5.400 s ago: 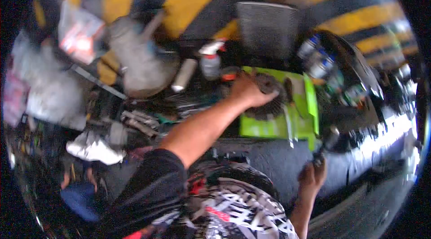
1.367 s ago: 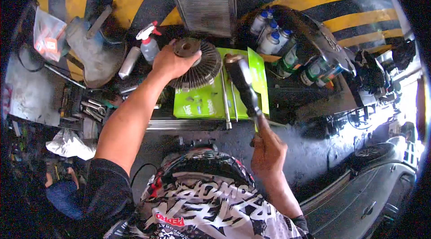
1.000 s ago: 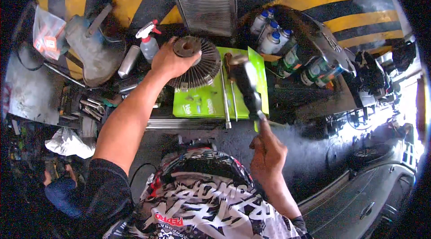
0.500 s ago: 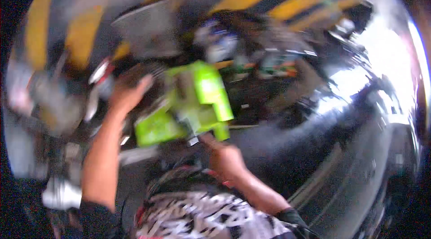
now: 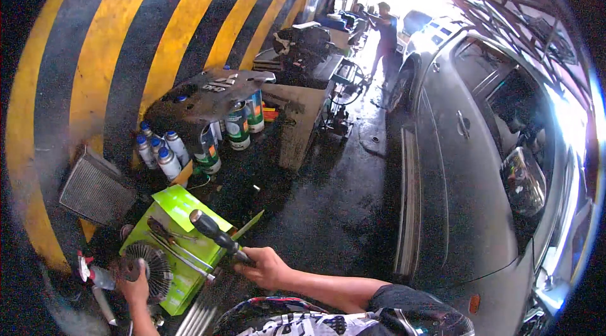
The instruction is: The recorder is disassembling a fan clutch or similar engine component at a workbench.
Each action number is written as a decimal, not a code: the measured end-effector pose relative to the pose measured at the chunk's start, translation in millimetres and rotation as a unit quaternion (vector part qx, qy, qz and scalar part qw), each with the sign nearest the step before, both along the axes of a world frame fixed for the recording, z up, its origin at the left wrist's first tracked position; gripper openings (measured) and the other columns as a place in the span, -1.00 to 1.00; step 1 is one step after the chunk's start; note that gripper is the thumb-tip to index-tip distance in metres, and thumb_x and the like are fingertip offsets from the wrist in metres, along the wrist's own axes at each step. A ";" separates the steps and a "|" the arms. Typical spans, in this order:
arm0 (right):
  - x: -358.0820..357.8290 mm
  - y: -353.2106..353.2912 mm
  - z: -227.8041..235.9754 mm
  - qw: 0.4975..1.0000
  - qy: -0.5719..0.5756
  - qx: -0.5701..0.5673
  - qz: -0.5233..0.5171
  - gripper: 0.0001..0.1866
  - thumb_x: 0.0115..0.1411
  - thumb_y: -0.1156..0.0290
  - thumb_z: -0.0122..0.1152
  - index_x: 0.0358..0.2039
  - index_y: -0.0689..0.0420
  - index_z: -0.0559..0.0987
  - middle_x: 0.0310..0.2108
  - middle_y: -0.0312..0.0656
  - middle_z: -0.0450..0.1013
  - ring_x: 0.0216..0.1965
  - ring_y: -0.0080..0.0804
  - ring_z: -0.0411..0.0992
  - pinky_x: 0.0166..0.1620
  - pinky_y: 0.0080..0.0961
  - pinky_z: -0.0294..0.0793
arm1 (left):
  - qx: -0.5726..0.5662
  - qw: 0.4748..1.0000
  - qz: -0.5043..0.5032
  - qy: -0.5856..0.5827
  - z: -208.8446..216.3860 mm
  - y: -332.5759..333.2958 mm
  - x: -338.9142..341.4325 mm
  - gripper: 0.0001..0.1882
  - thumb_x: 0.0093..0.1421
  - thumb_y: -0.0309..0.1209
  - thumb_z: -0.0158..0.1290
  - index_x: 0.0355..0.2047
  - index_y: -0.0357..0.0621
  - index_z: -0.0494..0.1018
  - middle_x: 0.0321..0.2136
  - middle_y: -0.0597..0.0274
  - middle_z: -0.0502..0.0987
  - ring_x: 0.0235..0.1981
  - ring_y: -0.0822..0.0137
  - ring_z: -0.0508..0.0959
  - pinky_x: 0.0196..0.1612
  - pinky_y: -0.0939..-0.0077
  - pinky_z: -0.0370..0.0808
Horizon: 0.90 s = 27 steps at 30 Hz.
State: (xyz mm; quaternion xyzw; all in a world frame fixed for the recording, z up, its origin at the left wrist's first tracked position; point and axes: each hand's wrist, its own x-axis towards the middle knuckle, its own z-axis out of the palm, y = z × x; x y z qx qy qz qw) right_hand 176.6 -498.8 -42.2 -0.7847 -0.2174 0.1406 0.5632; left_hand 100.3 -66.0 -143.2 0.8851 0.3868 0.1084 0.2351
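My left hand grips a dark round blower wheel with fins around its rim, at the lower left. It hangs beside a bright green cardboard box with raised flaps. In my right hand is a tool with a black handle, its rounded end pointing up and left over the box's right side; my fist hides the other end. On the box lie a long metal bar tool and what look like pliers.
Several blue-capped spray cans and larger green-labelled cans stand beyond the box. A grey finned panel leans by the striped wall. A dark car lines the right. Farther off, a person stands near a bench.
My view has swung up and right, bringing the car and far bench into sight. The box now appears lower left, with my left hand lower beside it. The blur has mostly cleared.
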 end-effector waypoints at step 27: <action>-1.1 177.0 -37.1 0.918 -0.173 -0.354 -0.032 -0.69 0.15 0.17 0.24 -0.31 0.18 0.63 -0.34 0.09 0.56 -0.25 0.10 0.57 -0.20 -0.04 0.59 | 0.168 0.910 -0.367 0.094 -17.3 38.7 29.2 -0.03 0.10 0.36 0.01 0.42 0.23 0.08 0.43 -0.01 0.05 0.42 -0.15 0.06 0.34 -0.18 0.17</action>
